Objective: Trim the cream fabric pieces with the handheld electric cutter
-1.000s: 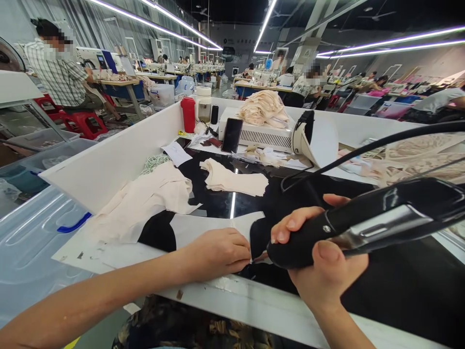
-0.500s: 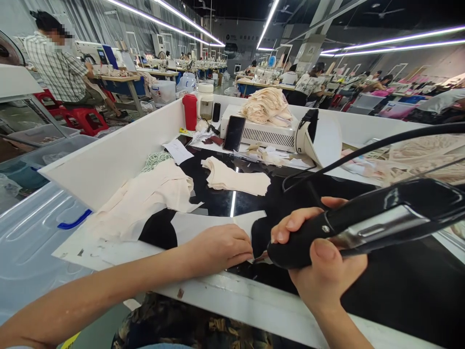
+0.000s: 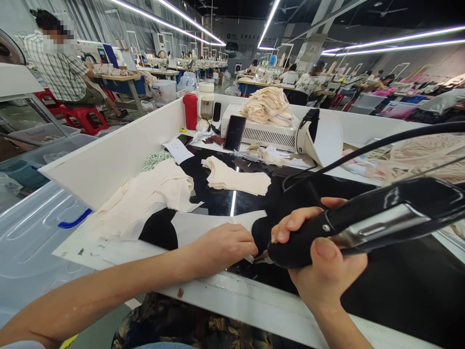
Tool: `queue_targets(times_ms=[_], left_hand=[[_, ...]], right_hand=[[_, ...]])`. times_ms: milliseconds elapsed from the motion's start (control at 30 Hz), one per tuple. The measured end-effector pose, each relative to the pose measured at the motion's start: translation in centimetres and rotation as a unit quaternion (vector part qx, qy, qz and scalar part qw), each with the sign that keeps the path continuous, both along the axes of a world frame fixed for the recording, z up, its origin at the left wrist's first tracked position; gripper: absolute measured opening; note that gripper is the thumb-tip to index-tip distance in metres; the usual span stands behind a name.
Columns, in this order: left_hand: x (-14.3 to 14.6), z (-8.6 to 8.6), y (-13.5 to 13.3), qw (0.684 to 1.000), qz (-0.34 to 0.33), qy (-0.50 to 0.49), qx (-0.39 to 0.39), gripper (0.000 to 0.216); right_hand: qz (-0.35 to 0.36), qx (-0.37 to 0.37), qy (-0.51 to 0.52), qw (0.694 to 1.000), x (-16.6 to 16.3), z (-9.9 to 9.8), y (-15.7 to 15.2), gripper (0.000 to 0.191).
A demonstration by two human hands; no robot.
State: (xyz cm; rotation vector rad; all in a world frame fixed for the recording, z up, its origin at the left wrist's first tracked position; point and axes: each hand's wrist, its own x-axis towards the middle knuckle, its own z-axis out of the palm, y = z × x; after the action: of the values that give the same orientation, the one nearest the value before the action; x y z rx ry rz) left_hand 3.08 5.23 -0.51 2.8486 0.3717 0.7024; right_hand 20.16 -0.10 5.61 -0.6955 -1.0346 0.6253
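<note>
**Left hand (image 3: 221, 248) nearer the off-white, curved-edged flat sheet (image 3: 198, 224)**

The sheet lies on the glossy black-topped bench (image 3: 399, 278), just beyond and partly hidden by the left hand, its long axis running roughly side to side. That hand's grip has its fingertips drawn together near the sheet's right end; whether they pinch it, I cannot tell. The right hand's (image 3: 329, 271) grip is clamped round a long, silver-levered black handheld tool (image 3: 363, 211), its axis slanting up to the right, its rounded end just right of the left fingertips.
</note>
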Motion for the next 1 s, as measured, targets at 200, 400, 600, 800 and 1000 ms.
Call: queue_targets(times_ms=[200, 400, 600, 800, 1000], left_hand=[[-0.8, 0.1, 0.3, 0.999, -0.032, 0.012, 0.023, 0.016], [-1.5, 0.1, 0.5, 0.998, -0.046, -0.024, 0.040, 0.023], [-1.7, -0.2, 0.7, 0.997, -0.055, -0.020, 0.050, 0.024], [-1.8, 0.1, 0.6, 0.996, -0.056, -0.034, 0.058, 0.024], [-1.8, 0.0, 0.5, 0.997, -0.052, -0.033, 0.042, 0.020]], right_hand=[[0.000, 0.000, 0.004, 1.000, -0.1, 0.1, 0.0, 0.047], [-0.001, 0.009, 0.008, 1.000, -0.2, 0.2, 0.1, 0.048], [-0.007, -0.001, 0.003, 1.000, -0.1, 0.3, 0.1, 0.050], [-0.002, 0.000, 0.018, 1.000, -0.2, 0.4, 0.2, 0.051], [-0.005, 0.004, 0.016, 1.000, -0.3, 0.4, 0.2, 0.050]])
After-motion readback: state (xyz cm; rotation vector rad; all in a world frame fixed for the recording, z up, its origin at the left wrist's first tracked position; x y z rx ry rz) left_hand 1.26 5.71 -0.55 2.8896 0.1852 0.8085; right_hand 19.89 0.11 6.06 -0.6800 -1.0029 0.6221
